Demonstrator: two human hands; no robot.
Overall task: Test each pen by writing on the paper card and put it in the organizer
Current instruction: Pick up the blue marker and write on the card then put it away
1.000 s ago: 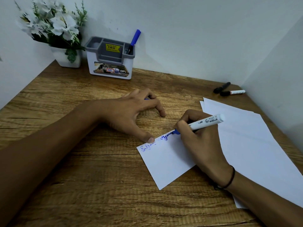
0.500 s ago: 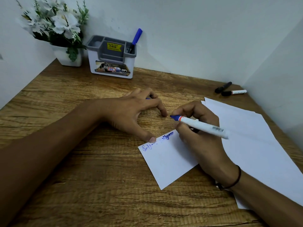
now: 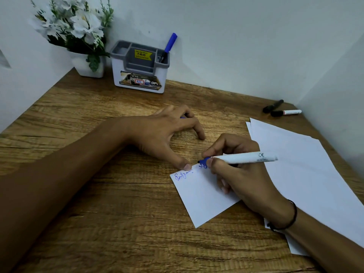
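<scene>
Two hands work on the wooden worktop (image 3: 82, 194). The right hand (image 3: 242, 174), in the middle right of the frame, has its fingers (image 3: 211, 161) closed around one white pen (image 3: 242, 158) with a blue tip. The pen lies almost flat, and the tip points left, at the top edge of the card (image 3: 201, 200), above the blue writing there. I cannot tell if the tip touches the card. The card is one small white sheet in the lower middle, and it carries two blue scribbles near its top edge.

The left hand (image 3: 163, 134) is in the centre. Its thumb presses the top corner of the card, and the other fingers are spread and curled, with the forefinger tip on the wood. A small blue thing shows under this hand, but I cannot tell what it is.

The organizer (image 3: 139, 75) stands at the upper left by the wall and holds one blue pen (image 3: 169, 46) in its right compartment. Two black-capped markers (image 3: 281, 110) lie at the upper right, touching each other. Some larger white sheets (image 3: 307, 174) lie at the right, and one pot of white flowers (image 3: 78, 26) stands left of the organizer.
</scene>
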